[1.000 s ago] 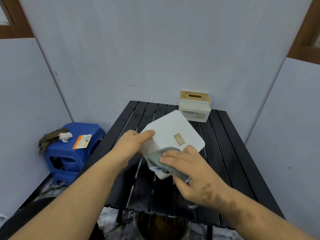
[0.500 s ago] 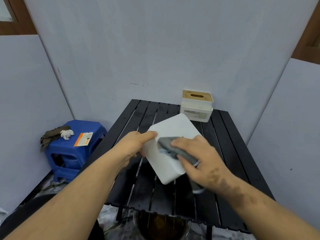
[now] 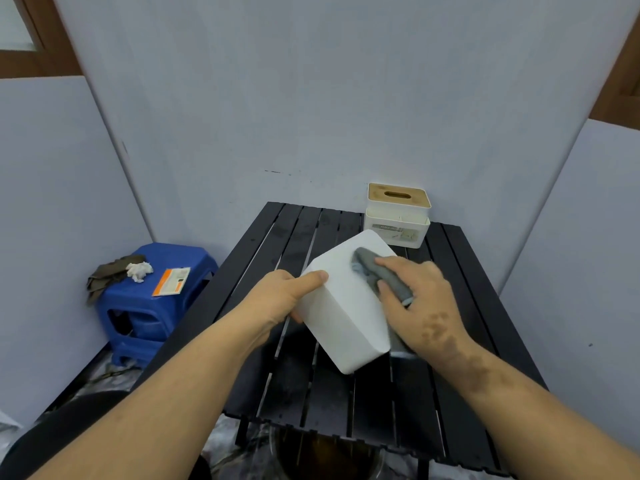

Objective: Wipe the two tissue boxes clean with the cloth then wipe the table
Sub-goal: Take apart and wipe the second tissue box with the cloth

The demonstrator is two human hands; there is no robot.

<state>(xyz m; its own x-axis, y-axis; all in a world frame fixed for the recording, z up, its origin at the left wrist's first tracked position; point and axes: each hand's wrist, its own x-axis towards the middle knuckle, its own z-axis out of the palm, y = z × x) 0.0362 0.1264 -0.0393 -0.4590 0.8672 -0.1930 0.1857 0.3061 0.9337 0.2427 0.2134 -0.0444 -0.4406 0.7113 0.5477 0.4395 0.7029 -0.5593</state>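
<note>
A plain white tissue box (image 3: pixel 343 303) is tilted above the black slatted table (image 3: pixel 298 382), its blank underside facing me. My left hand (image 3: pixel 280 299) grips its left edge, thumb on top. My right hand (image 3: pixel 419 303) presses a grey cloth (image 3: pixel 381 275) against the box's upper right part; the fingers cover most of the cloth. A second tissue box (image 3: pixel 397 214), white with a wooden slotted lid, stands upright at the table's far right corner, touched by neither hand.
A blue plastic stool (image 3: pixel 145 306) stands left of the table with a dark rag, a white crumpled tissue and an orange-white card on it. Grey walls close in behind and on both sides. A dark round container sits under the table's near edge.
My right hand slid the cloth up the box from its lower near part to its upper right. The box tipped so its label is hidden. The left hand kept its grip.
</note>
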